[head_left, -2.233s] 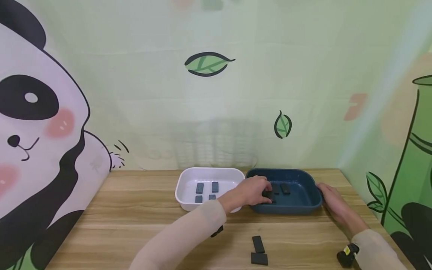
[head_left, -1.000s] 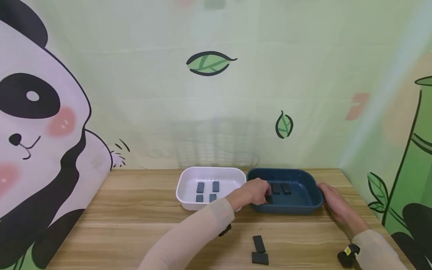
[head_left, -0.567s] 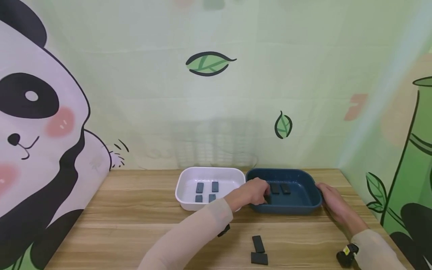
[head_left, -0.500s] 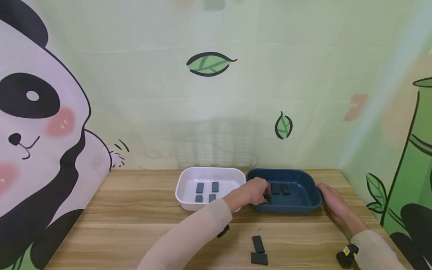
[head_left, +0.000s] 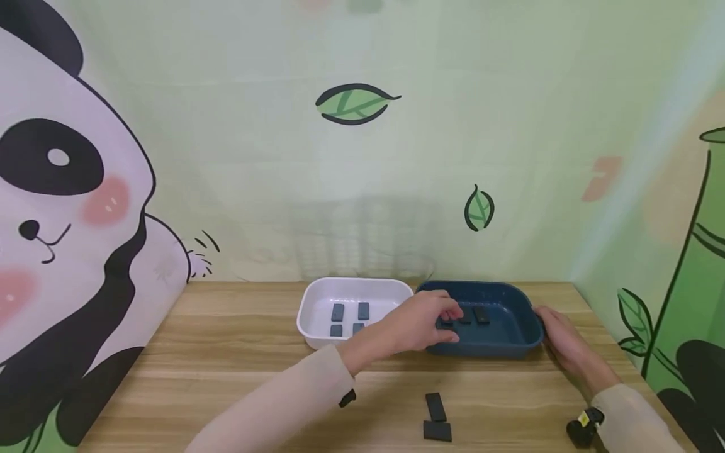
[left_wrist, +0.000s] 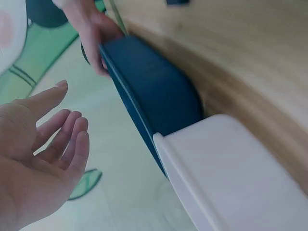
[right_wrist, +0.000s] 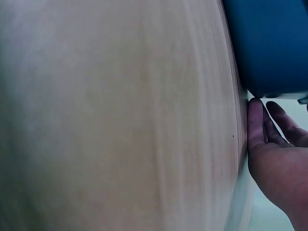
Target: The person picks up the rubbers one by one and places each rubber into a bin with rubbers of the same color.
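My left hand point(head_left: 421, 321) hovers over the left end of the navy tray point(head_left: 504, 351), thumb and fingers spread apart and holding nothing. In the left wrist view the same hand point(left_wrist: 41, 156) has relaxed fingers, away from the trays. Small dark rectangular tiles lie in the navy tray: one tile point(head_left: 481, 314) in the middle, another tile point(head_left: 465, 316) beside it, and a third tile point(head_left: 445, 324) partly hidden behind my left fingers. At the tray's right end rests my right hand point(head_left: 566, 343); in the right wrist view its fairly straight fingers point(right_wrist: 256, 120) touch the tray's outer wall.
A white tray point(head_left: 308, 333) holding several grey rectangular tiles point(head_left: 338, 312) stands left of the navy one, the two nearly touching. Two dark tiles point(head_left: 435, 407) lie on the wooden table point(head_left: 238, 377) nearer the front. A printed cloth point(head_left: 255, 157) hangs behind the table.
My left fingers were down on a dark tile at the navy tray's left; they have let go and spread, and the hand has lifted. My right hand stays at the tray's end.
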Demonstrator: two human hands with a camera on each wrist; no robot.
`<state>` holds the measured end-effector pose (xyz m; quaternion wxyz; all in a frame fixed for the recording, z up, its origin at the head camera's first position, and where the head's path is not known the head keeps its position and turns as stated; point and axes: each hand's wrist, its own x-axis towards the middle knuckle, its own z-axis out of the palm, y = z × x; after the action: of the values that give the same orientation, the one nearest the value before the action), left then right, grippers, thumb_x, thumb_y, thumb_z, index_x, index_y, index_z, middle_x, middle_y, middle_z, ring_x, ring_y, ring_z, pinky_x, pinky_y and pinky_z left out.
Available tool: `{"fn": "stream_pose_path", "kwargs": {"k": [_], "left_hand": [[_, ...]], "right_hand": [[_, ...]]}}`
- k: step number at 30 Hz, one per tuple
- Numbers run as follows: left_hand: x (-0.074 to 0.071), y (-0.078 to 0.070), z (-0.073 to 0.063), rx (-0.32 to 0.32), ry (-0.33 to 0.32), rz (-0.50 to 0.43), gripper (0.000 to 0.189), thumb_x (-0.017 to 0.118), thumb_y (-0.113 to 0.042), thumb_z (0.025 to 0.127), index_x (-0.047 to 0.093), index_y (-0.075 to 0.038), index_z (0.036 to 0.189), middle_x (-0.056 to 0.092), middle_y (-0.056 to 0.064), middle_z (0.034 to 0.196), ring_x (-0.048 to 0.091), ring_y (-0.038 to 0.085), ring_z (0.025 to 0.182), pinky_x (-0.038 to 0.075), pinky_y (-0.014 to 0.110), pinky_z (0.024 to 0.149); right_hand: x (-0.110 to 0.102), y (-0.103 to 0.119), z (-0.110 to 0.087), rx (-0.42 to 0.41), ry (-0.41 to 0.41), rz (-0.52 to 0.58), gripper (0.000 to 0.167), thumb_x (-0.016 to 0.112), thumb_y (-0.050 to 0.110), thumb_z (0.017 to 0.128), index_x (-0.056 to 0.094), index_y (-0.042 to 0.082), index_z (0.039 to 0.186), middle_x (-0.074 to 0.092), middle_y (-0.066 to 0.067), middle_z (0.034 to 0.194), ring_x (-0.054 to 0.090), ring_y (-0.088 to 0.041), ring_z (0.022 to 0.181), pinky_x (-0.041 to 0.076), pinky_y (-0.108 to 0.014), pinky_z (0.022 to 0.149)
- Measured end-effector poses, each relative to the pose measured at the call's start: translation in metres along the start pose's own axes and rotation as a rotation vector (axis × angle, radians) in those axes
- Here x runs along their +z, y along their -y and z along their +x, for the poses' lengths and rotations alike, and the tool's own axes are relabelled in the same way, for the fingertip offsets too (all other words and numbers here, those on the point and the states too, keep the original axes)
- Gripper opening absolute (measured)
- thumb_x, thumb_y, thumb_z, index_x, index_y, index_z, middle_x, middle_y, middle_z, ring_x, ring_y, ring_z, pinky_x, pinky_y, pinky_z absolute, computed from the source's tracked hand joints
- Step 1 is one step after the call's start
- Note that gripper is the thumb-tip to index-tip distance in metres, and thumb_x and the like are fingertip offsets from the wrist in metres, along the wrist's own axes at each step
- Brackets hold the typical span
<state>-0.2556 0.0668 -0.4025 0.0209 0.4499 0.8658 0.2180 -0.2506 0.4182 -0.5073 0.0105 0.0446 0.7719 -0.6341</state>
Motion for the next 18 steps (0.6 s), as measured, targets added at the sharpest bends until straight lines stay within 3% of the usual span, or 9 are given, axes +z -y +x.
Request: {"fn": "stream_pose_path", "kwargs": {"k": [4, 9, 13, 18], "left_hand": [[0.006, -0.011, -0.031, 0.038, 0.055, 0.053, 0.033, 0.084, -0.031, 0.094, 0.076, -0.014, 0.122, 0.070, -0.005, 0.114, 0.066, 0.004, 0.104, 0.049, 0.010, 0.090], [0.024, -0.012, -0.060, 0.025, 0.139, 0.151, 0.032, 0.084, -0.031, 0.093, 0.078, -0.015, 0.120, 0.070, -0.008, 0.111, 0.065, 0.001, 0.098, 0.050, 0.011, 0.085], [0.039, -0.004, -0.071, -0.003, 0.164, 0.193, 0.030, 0.087, -0.028, 0.090, 0.078, -0.017, 0.117, 0.070, -0.008, 0.110, 0.065, 0.001, 0.097, 0.052, 0.013, 0.083], [0.055, 0.000, -0.075, -0.033, 0.192, 0.153, 0.029, 0.090, -0.025, 0.086, 0.079, -0.018, 0.112, 0.071, -0.009, 0.108, 0.064, 0.000, 0.093, 0.053, 0.015, 0.083]], "right_hand": [[0.000, -0.001, 0.001, -0.007, -0.006, 0.000, 0.035, 0.040, 0.030, 0.115, 0.063, 0.003, 0.117, 0.062, 0.011, 0.100, 0.055, 0.000, 0.096, 0.049, -0.015, 0.085], [-0.001, -0.003, 0.002, -0.003, -0.008, -0.034, 0.036, 0.040, 0.030, 0.115, 0.062, 0.002, 0.121, 0.061, 0.012, 0.103, 0.055, 0.002, 0.098, 0.048, -0.014, 0.087], [-0.001, -0.001, 0.002, -0.010, -0.007, -0.037, 0.038, 0.040, 0.031, 0.115, 0.062, 0.001, 0.122, 0.061, 0.014, 0.104, 0.055, 0.004, 0.099, 0.048, -0.013, 0.087], [-0.002, -0.001, 0.001, -0.006, 0.009, -0.058, 0.046, 0.037, 0.031, 0.116, 0.056, -0.007, 0.133, 0.061, 0.012, 0.110, 0.055, 0.007, 0.101, 0.050, -0.012, 0.089]]}}
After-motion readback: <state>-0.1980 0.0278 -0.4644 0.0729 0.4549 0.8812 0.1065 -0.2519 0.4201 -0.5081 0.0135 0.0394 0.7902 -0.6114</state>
